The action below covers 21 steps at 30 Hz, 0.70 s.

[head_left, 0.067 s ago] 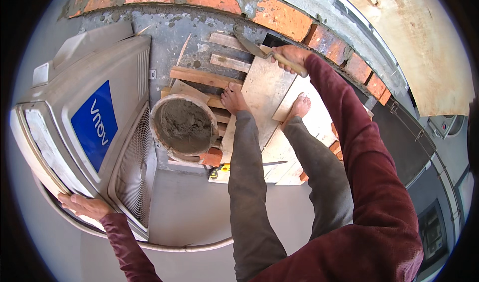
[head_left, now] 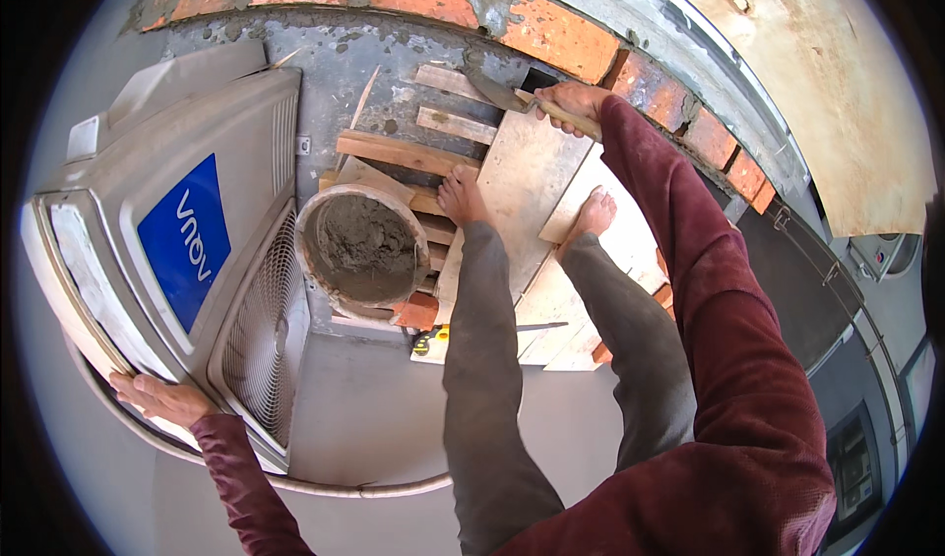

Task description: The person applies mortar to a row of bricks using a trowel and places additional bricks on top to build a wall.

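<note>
Maroon sleeves frame the view down past 2 bare feet, standing on pale boards (head_left: 536,167) beside spaced wooden slats (head_left: 394,151). The right hand (head_left: 574,101) is closed around the wooden handle of a trowel (head_left: 497,92), its grey blade pointing left, just below a curving row of orange bricks (head_left: 561,39). Whether the blade touches anything, or carries mortar, I cannot tell. The left hand (head_left: 162,399) grips nothing; it rests, fingers extended, on the edge of a large beige fan unit (head_left: 246,113). Between that unit and the left foot (head_left: 463,197) stands a round bucket (head_left: 340,191) of wet grey mortar (head_left: 369,236).

Good handling here probably calls for a firm grip with a loose wrist, and a level blade whenever it bears mortar. The left palm seems a useful brace for the long reach; weight is best shared between both feet, toes clear of the gaps between slats.
</note>
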### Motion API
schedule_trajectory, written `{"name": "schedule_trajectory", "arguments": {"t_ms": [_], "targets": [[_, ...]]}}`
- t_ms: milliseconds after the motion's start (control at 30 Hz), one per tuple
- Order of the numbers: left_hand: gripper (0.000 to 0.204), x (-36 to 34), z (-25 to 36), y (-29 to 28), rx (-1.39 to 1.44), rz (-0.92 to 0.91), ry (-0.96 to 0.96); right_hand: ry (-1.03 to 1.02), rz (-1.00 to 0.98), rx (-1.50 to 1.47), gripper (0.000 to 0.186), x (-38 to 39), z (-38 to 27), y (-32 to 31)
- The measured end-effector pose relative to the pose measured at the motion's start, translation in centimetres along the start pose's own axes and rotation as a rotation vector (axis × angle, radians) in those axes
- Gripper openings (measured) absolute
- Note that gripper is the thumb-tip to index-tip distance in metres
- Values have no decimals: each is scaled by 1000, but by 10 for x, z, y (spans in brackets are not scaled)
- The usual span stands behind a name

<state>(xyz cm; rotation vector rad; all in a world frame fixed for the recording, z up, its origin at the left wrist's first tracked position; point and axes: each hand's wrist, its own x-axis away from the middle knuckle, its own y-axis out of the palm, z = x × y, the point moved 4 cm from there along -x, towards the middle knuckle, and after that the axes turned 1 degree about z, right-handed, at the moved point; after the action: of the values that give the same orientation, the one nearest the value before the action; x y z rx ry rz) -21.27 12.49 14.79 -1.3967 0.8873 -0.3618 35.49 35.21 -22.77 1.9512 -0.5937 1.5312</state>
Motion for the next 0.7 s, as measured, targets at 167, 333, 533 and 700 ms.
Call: {"name": "schedule_trajectory", "arguments": {"t_ms": [167,333,533,700], "targets": [[71,-5,-10,1,15,11,49,-235,234,145,46,-10,-9,7],[58,-3,-14,2,-193,104,307,-236,262,259,46,-14,-5,-5],[59,-3,-24,1,-30,36,131,-142,161,357,49,-10,-5,-24],[59,-14,-55,5,5,64,159,-755,681,987,45,-41,18,-23]]}}
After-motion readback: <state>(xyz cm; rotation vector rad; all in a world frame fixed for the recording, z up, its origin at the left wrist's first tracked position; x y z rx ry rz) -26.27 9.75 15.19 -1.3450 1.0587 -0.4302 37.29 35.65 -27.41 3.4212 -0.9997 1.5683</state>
